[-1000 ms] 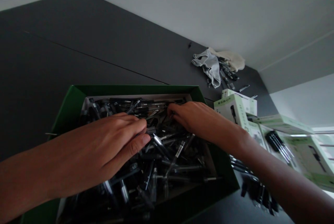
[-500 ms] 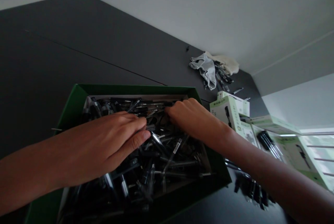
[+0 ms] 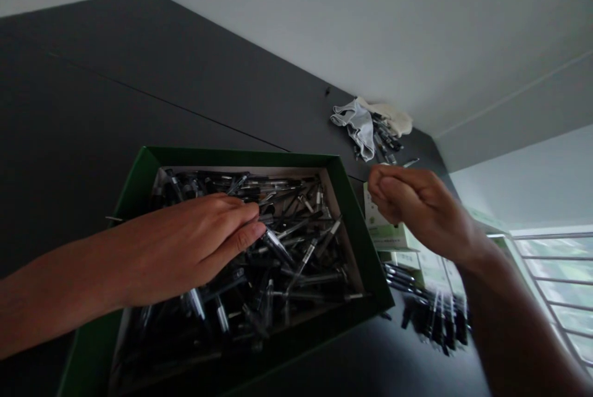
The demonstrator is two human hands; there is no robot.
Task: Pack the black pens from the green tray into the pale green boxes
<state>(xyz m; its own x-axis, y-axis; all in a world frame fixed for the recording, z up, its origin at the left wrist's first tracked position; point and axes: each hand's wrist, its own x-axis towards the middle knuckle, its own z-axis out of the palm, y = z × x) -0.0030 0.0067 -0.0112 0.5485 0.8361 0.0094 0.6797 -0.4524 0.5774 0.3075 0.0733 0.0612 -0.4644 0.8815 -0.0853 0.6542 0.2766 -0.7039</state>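
Note:
An open green box (image 3: 365,242) in front of me is filled with a jumble of loose black and clear pens (image 3: 296,286). Over the pens rests my left hand (image 3: 217,230), its thumb and fingers closed together. From its fingertips slants a clear-barrelled pen (image 3: 279,249), apparently pinched there. My right hand (image 3: 407,202) is raised beyond the box's right side, in front of white-and-green cartons (image 3: 389,233). Its fingers are curled into a fist; whatever they may hold is hidden.
A row of black-capped pens (image 3: 440,323) lies on the dark table (image 3: 139,76), right of the box. Farther back are a grey-white cloth (image 3: 359,125), a cream cloth (image 3: 393,118) and several pens (image 3: 386,141). A window with bars (image 3: 556,273) is at far right.
My right hand has come up out of the box and moved right to the cartons, closed. My left hand has hardly moved. The view has shifted slightly.

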